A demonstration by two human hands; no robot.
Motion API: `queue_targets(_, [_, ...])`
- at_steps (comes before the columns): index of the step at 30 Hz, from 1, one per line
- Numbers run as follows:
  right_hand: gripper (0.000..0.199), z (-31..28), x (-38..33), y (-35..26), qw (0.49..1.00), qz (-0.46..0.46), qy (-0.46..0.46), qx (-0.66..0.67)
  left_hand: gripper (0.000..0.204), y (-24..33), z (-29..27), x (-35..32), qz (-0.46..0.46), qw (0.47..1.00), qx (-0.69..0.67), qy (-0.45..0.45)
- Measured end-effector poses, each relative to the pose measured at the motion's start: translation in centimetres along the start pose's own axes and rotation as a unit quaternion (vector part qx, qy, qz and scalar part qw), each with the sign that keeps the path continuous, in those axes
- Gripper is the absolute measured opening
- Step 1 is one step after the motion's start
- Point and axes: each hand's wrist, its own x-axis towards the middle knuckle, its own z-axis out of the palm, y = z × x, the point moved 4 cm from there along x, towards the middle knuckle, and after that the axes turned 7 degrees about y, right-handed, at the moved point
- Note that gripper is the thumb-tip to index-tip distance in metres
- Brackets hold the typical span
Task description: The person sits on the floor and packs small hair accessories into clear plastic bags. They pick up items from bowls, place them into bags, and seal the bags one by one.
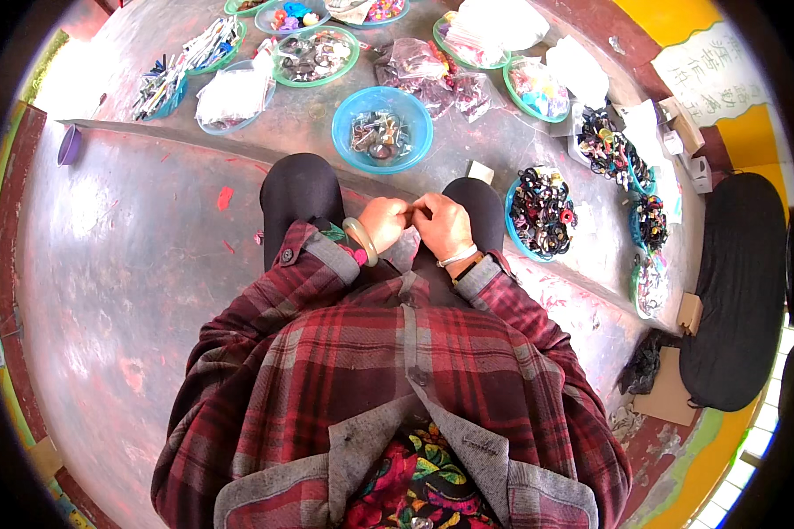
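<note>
My left hand [384, 223] and my right hand [444, 227] meet over my lap, between my knees. Both are closed, fingertips pinched together and almost touching. Below the fingers shows a pale, see-through piece that looks like a small clear plastic bag [404, 250]; its upper end is hidden by the hands. Just ahead on the floor stands a blue plastic basin [382, 99], holding a heap of small items in clear wrapping [380, 135]. To the right of my right knee is a blue basin full of mostly black hair ties [543, 214].
Behind the blue basin lie clear bags of dark red items [419, 73]. A green basin [316, 55], a basin with white sheets [231, 99] and bundles of thin sticks [161, 86] stand at the far left. More hair ties [606, 144] and a long black cushion [737, 291] are right.
</note>
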Motion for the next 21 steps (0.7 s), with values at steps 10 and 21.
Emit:
queue_targets(10, [0.008, 0.14, 0.05, 0.2, 1.0, 0.008, 0.01, 0.003, 0.018, 0.21, 0.01, 0.04, 0.022, 1.0, 0.012, 0.016])
queue_targets(21, [0.007, -0.07, 0.13, -0.21, 0.999, 0.008, 0.034, 0.012, 0.018, 0.59, -0.21, 0.01, 0.004, 1.0, -0.015, 0.02])
